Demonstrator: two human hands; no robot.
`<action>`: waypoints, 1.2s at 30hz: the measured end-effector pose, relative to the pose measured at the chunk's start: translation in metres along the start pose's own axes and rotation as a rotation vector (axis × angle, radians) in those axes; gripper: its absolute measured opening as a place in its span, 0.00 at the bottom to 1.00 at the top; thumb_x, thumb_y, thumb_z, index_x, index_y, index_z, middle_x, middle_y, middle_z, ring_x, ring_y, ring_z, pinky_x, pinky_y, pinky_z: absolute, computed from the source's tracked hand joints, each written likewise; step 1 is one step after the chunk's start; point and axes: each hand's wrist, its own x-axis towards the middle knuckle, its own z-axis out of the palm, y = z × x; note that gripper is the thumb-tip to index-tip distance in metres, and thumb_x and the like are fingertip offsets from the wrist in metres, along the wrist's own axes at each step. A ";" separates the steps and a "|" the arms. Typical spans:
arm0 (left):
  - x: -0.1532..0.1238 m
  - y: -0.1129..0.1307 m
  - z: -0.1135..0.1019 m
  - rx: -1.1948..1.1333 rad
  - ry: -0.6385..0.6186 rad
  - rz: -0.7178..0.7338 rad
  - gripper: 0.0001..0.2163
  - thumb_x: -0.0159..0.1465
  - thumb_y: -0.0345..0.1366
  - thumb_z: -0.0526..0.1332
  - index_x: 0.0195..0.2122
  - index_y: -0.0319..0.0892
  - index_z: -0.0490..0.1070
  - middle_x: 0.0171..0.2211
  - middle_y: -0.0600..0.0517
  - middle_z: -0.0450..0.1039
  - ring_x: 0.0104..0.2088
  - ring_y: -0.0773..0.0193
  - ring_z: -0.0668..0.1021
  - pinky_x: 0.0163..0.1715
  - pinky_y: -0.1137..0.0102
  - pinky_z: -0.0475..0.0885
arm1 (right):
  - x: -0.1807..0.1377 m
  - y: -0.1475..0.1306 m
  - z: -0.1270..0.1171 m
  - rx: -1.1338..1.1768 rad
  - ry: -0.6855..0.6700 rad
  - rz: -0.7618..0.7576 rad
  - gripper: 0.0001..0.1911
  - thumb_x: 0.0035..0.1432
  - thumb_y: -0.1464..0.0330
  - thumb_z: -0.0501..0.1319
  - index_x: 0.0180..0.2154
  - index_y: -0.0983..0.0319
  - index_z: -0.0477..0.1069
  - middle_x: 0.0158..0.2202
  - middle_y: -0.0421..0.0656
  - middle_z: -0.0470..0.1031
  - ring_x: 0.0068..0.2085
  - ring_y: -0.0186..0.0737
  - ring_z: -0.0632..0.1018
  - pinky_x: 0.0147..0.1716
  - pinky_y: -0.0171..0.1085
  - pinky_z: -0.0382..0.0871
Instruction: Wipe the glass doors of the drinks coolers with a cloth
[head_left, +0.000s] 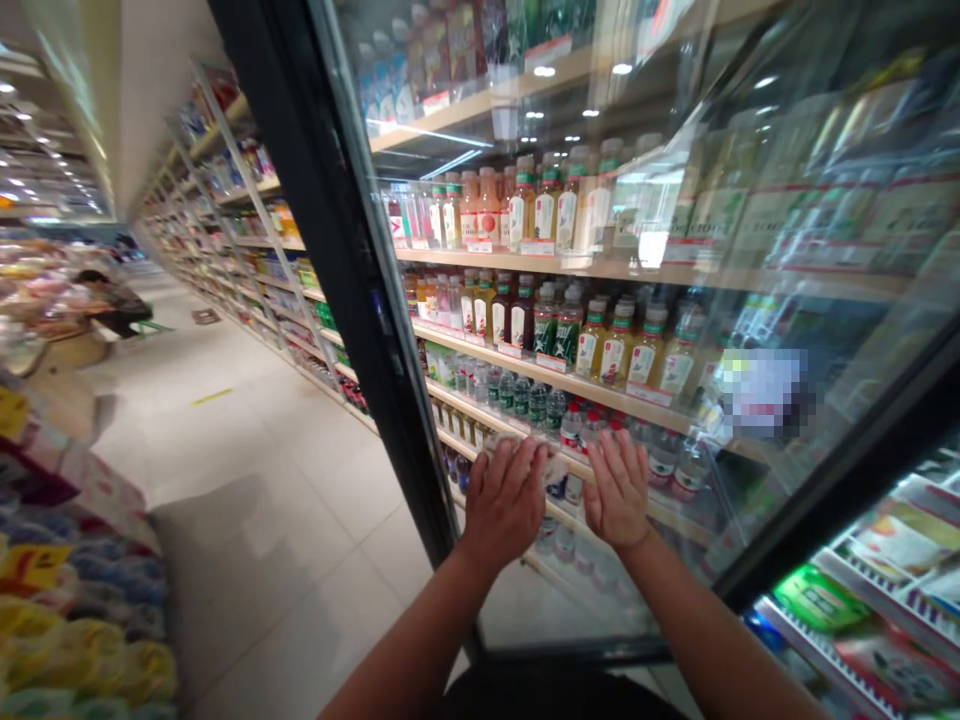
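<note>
A glass door (585, 590) with a dark frame stands in front of me, swung outward. My left hand (506, 505) presses a pale, crumpled cloth (555, 468) against the glass; the cloth shows past the fingertips and is mostly hidden under the palm. Beside it on the right, my right hand (619, 490) lies flat on the same pane with fingers stretched out and nothing in it. Through the glass, rows of juice bottles (615, 340) and water bottles (521, 395) are visible on wooden shelves, partly veiled by reflections.
The door's dark frame (375, 330) slants along the left. Long stocked shelves (247, 200) line the aisle, where a person (116, 305) sits low in the distance. Packaged goods (82, 640) are stacked at lower left. A cooler with colourful packs (825, 600) is at lower right.
</note>
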 end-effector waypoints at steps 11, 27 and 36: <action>0.014 0.022 0.012 -0.296 -0.111 0.185 0.29 0.69 0.49 0.53 0.68 0.40 0.54 0.72 0.35 0.47 0.72 0.47 0.54 0.66 0.50 0.58 | -0.005 0.005 0.009 0.058 0.031 -0.136 0.30 0.67 0.62 0.52 0.68 0.58 0.56 0.64 0.51 0.69 0.69 0.48 0.63 0.68 0.53 0.51; -0.035 -0.023 0.019 0.157 0.058 -0.037 0.27 0.68 0.39 0.58 0.66 0.35 0.60 0.64 0.37 0.65 0.72 0.50 0.52 0.71 0.50 0.46 | -0.015 -0.018 0.002 -0.014 -0.020 -0.050 0.27 0.61 0.68 0.61 0.62 0.56 0.67 0.57 0.46 0.77 0.67 0.43 0.65 0.69 0.48 0.50; -0.040 -0.021 0.017 0.176 0.058 -0.034 0.29 0.67 0.39 0.58 0.68 0.37 0.58 0.64 0.37 0.64 0.71 0.49 0.56 0.71 0.50 0.46 | 0.019 0.004 -0.016 -0.069 0.016 0.047 0.37 0.63 0.74 0.57 0.71 0.59 0.49 0.69 0.51 0.60 0.71 0.50 0.58 0.69 0.52 0.54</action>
